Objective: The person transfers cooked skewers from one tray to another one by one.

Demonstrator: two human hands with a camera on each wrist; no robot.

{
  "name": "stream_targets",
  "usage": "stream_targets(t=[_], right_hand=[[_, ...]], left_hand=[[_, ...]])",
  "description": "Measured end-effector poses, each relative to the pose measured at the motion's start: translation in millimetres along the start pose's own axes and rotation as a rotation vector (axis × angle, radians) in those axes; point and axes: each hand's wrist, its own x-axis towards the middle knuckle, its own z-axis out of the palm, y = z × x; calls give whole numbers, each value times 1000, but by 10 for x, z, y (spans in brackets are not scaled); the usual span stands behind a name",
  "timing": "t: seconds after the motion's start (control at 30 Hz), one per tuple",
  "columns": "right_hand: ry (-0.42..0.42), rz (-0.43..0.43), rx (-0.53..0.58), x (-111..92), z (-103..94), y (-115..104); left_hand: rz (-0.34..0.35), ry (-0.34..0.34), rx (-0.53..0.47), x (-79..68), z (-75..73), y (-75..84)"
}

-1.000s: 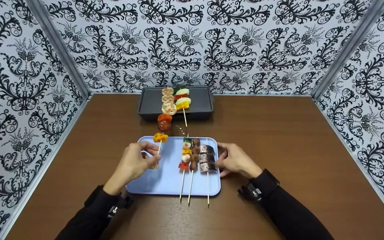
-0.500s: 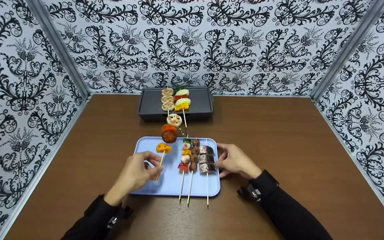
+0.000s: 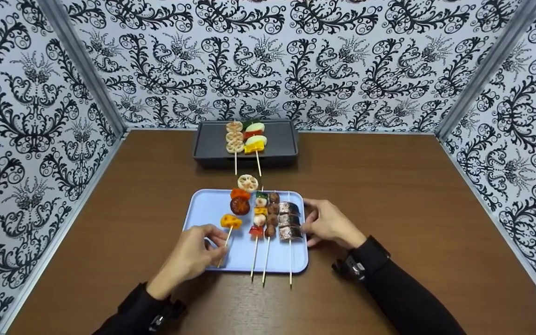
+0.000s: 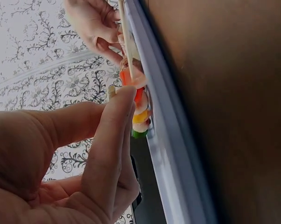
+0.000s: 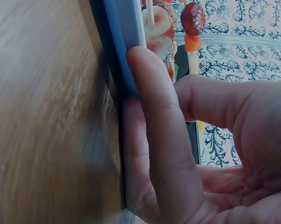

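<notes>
My left hand (image 3: 198, 249) pinches the lower stick of a vegetable skewer (image 3: 240, 205) between thumb and fingertips. Lotus root, an orange piece, a tomato-like slice and a yellow piece are threaded on it. It slants above the left part of a pale blue tray (image 3: 203, 204), its top end past the far rim. My right hand (image 3: 331, 224) grips the tray's right rim, fingers against the outer side in the right wrist view. On the tray lie a mixed skewer (image 3: 259, 211), a meatball skewer (image 3: 272, 216) and a fish skewer (image 3: 290, 221), sticks over the near rim.
A dark grey grill plate (image 3: 277, 139) stands behind the tray near the back wall. On it rest a lotus root skewer (image 3: 235, 137) and a mixed vegetable skewer (image 3: 255, 137), sticks pointing forward. Patterned panels enclose the brown table (image 3: 389, 195).
My left hand has brought its skewer back from in front of the grill plate, nearer and lower over the tray, slightly rightward. My right hand stays at the tray's rim.
</notes>
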Motion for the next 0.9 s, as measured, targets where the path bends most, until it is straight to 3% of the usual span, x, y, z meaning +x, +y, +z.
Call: stream_targets(t=[0.33,0.9], right_hand=[[16,-28,-24,-3,5,13],[14,-7,-10,-2,12,16]], left_hand=[[-36,-12,16,-46,40,3],[-73,-59,-18,-146,46,65]])
